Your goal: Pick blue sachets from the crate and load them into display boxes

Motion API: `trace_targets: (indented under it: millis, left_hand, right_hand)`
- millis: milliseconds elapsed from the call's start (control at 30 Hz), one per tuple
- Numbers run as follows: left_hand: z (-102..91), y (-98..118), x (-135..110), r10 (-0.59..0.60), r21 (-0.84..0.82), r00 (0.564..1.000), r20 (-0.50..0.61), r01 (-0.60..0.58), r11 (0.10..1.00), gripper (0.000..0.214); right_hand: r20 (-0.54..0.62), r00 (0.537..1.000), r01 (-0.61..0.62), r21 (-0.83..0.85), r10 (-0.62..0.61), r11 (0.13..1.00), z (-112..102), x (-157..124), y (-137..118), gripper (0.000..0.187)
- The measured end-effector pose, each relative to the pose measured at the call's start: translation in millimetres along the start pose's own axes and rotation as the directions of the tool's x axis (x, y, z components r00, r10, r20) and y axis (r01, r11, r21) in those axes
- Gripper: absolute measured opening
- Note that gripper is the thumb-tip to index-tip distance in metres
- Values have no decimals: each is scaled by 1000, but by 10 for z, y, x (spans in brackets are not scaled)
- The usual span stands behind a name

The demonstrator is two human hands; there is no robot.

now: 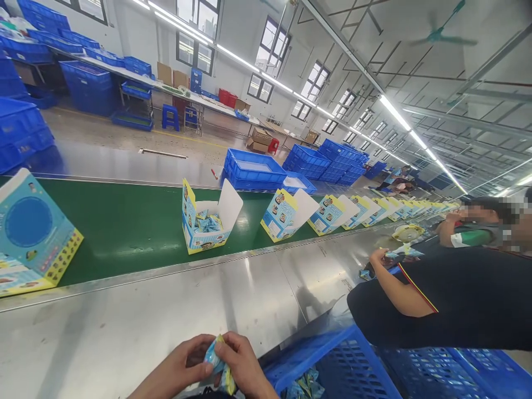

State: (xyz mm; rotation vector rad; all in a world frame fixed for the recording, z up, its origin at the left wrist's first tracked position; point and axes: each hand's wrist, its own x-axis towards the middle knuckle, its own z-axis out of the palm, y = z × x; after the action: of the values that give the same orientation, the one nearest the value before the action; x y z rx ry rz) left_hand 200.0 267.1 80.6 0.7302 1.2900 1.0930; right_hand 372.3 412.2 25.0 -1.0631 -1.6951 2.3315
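Close to my body, above the near edge of the steel table (137,327), both hands meet around small blue-and-yellow foil packets (213,354). My left hand (178,363) pinches a packet between thumb and fingers. My right hand (243,360) is closed on packets too, one poking out below its fingers; the exact number is hidden. Beyond the table, an open printed carton (208,238) holding several similar packets stands on the green conveyor belt (133,233). To my right, a blue crate (344,360) has more packets at its bottom.
Another carton (37,238) is at the belt's left, and a row of open cartons (282,216) runs rightward. Blue bins (253,169) stand behind the belt. A co-worker in a dark shirt (453,293) sits at right, handling packets, with a yellow round tray (407,233) nearby.
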Motion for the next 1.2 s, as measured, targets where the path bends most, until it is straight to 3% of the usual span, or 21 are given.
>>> trace_targets:
  millis: [167,333,667,1000,1200]
  left_hand:
    - [82,-308,285,26,-86,997,-70,-32,996,80]
    - [186,-519,550,28,-117,997,-77,-37,992,79]
    - [523,-306,918,39,-72,996,-79,-45,996,80]
    - [875,-210,1342,21,-98,997,-71,-27,995,76]
    - [1041,-175,1654,2,-26,994,-107,-5,1000,85]
  right_hand:
    - [-36,998,58,7,-58,998,-276,-5,20,73]
    - [-2,1000,25,35,-25,999,-502,-32,-42,80]
    - [-2,999,36,36,-36,999,-992,-69,-163,86]
    - [10,999,48,47,-49,998,-1566,-47,-243,82]
    - [-1,1000,19,31,-19,999,-1919,-43,-352,85]
